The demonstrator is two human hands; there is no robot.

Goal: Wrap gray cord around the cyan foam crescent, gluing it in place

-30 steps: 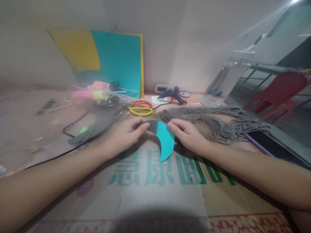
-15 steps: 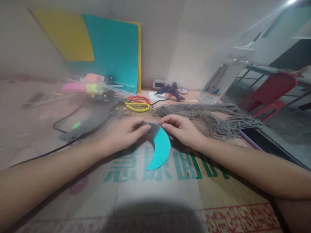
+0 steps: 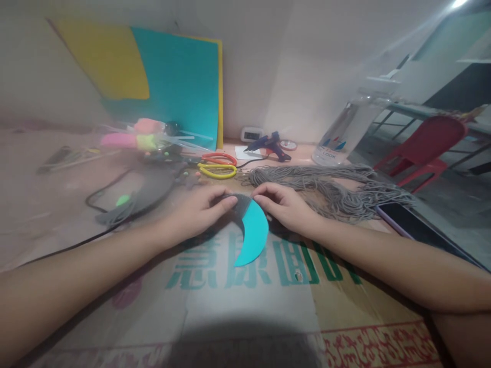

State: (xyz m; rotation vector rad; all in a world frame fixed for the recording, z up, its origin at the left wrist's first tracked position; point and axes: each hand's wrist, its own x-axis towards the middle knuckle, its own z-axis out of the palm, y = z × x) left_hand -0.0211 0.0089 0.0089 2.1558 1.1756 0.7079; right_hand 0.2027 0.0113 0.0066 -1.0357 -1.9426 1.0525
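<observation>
Turquoise-and-grey crescent (image 3: 256, 232) between both hands. Left hand (image 3: 209, 205): fingers pinching grey end. Right hand (image 3: 288, 205): fingers narrow on outer edge at colour join, nearer the turquoise. Long axis curves below fingers, wearer-ward. Beyond fingers: grey cord (image 3: 330, 179) closest right; scissors (image 3: 219, 176), glue gun (image 3: 274, 140) farther.

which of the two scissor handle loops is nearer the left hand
The yellow scissor loop: it lies on the near side, toward the left hand, while the orange-red loop sits beyond it, closer to the wall.
</observation>
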